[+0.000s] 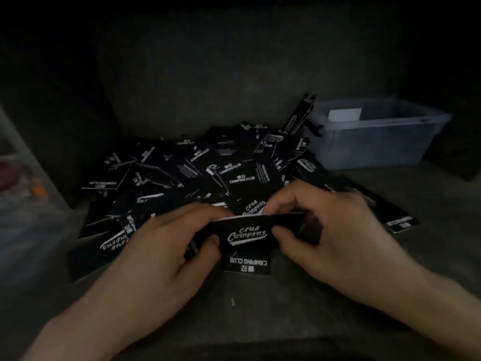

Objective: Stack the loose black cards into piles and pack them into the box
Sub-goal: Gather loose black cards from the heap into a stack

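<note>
Near centre, a small stack of black cards is held just above the dark surface. The left hand pinches its left end and the right hand its right end, each grip clamped on it with the thumb in front. Just beyond sprawls the heap of loose cards, and the clear box stands far right beside it.

The loose cards heaped mid-surface are black with white lettering and script logos. The card stack I hold is black, its front marked "Camping Club" in white script with a swoosh. The box at the far right edge is translucent pale blue-grey, its label white. The surface is dull grey-green.
</note>
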Demonstrator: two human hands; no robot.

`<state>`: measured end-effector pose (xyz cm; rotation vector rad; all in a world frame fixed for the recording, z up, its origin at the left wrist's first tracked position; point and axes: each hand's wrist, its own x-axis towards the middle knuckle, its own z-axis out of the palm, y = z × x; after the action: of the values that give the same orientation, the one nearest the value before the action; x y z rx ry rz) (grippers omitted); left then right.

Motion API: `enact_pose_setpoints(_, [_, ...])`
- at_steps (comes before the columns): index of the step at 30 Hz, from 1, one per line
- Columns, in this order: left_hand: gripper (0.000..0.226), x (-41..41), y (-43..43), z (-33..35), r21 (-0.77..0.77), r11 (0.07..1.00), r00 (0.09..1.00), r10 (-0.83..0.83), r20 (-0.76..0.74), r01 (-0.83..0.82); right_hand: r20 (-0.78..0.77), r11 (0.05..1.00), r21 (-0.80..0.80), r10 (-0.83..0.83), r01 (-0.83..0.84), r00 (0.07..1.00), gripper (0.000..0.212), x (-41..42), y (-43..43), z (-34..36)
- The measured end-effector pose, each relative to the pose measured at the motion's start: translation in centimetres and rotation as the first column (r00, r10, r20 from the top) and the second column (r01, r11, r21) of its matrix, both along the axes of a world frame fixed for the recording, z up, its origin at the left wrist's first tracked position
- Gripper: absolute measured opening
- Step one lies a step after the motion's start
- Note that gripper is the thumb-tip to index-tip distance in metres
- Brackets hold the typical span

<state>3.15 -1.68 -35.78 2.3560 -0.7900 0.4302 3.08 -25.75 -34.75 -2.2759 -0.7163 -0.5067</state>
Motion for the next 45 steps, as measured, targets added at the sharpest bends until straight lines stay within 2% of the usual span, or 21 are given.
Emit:
enact_pose_setpoints(6, [0.048,-2.1,-1.3,0.0,-0.170,0.979,0.993,0.113,-0.022,-0.115,-0.065,0.999,-0.013,0.043,-0.044,0.997,0.021,-1.6,-0.1,1.2])
enact_pose_setpoints(8, [0.045,-3.4,-1.6,0.1,-0.206,0.967,0.987,0.138,-0.080,-0.152,-0.047,0.998,-0.058,0.022,-0.025,0.999,0.017,-1.7,-1.8,1.9])
enact_pose_setpoints(10, [0.040,-4.8,-2.0,-0.1,-0.254,0.949,0.974,0.146,-0.173,-0.187,-0.029,0.978,-0.127,-0.172,0.167,0.985,0.028,-0.7,-4.7,2.3])
enact_pose_setpoints(12, [0.036,-6.1,-2.6,-0.6,-0.315,0.924,0.966,0.159,-0.205,-0.218,-0.060,0.868,-0.331,-0.410,0.369,0.910,0.033,0.5,-7.8,2.1])
enact_pose_setpoints(14, [0.036,-6.9,-3.2,-0.7,-0.338,0.910,0.964,0.185,-0.191,-0.241,-0.143,0.789,-0.502,-0.479,0.353,0.866,0.033,0.4,-9.9,1.2])
enact_pose_setpoints(18, [0.038,-7.5,-3.5,-0.6,-0.386,0.890,0.962,0.169,-0.215,-0.243,-0.076,0.743,-0.603,-0.417,0.292,0.906,0.043,-3.2,-10.2,0.1])
enact_pose_setpoints(21, [0.034,-7.3,-3.3,-0.5,-0.394,0.884,0.957,0.167,-0.239,-0.253,-0.171,0.793,-0.585,-0.327,0.171,0.930,0.064,-6.3,-9.8,1.0])
enact_pose_setpoints(23, [0.032,-6.9,-2.8,-0.1,-0.371,0.895,0.956,0.162,-0.245,-0.247,-0.160,0.773,-0.625,-0.264,0.109,0.951,0.076,-7.6,-9.7,1.4])
enact_pose_setpoints(25, [0.031,-6.4,-2.0,0.3,-0.337,0.911,0.957,0.162,-0.239,-0.238,-0.123,0.754,-0.652,-0.202,0.075,0.972,0.075,-8.3,-9.8,1.4])
enact_pose_setpoints(27, [0.029,-6.2,-0.9,0.7,-0.299,0.928,0.960,0.153,-0.234,-0.221,-0.086,0.750,-0.659,-0.150,0.056,0.985,0.060,-8.9,-9.7,1.4])
enact_pose_setpoints(29, [0.029,-6.3,-0.1,0.8,-0.288,0.939,0.962,0.118,-0.248,-0.190,-0.090,0.791,-0.611,-0.106,0.029,0.990,0.040,-9.2,-9.7,1.7])
enact_pose_setpoints(31, [0.029,-6.5,0.5,0.6,-0.298,0.940,0.964,0.090,-0.251,-0.165,-0.138,0.899,-0.438,-0.081,0.012,0.987,0.026,-8.9,-9.1,2.4])
enact_pose_setpoints(33, [0.030,-6.5,0.8,0.4,-0.304,0.940,0.970,0.086,-0.226,-0.155,-0.083,0.979,-0.185,-0.100,0.084,0.992,0.023,-7.5,-7.9,3.0])
enact_pose_setpoints(34, [0.031,-6.4,0.9,0.3,-0.302,0.941,0.973,0.092,-0.212,-0.154,-0.033,0.990,-0.077,-0.122,0.120,0.992,0.023,-6.5,-7.2,3.2])
enact_pose_setpoints(36, [0.033,-6.3,0.8,-0.1,-0.289,0.943,0.975,0.115,-0.189,-0.167,-0.033,0.993,0.066,-0.094,0.096,0.995,0.027,-4.6,-5.1,3.8])
enact_pose_setpoints(38, [0.040,-6.1,0.6,-0.7,-0.284,0.939,0.974,0.153,-0.165,-0.195,-0.112,0.994,0.108,0.033,-0.021,0.993,0.026,-3.1,-2.7,4.2])
enact_pose_setpoints(42, [0.059,-5.4,0.4,-1.3,-0.314,0.920,0.966,0.180,-0.187,-0.233,-0.204,0.977,0.004,0.208,-0.211,0.957,0.019,-0.6,1.4,4.1])
enact_pose_setpoints(45, [0.067,-5.0,0.8,-1.3,-0.326,0.914,0.960,0.178,-0.217,-0.243,-0.412,0.939,0.075,0.337,-0.337,0.847,0.019,1.3,2.5,3.7])
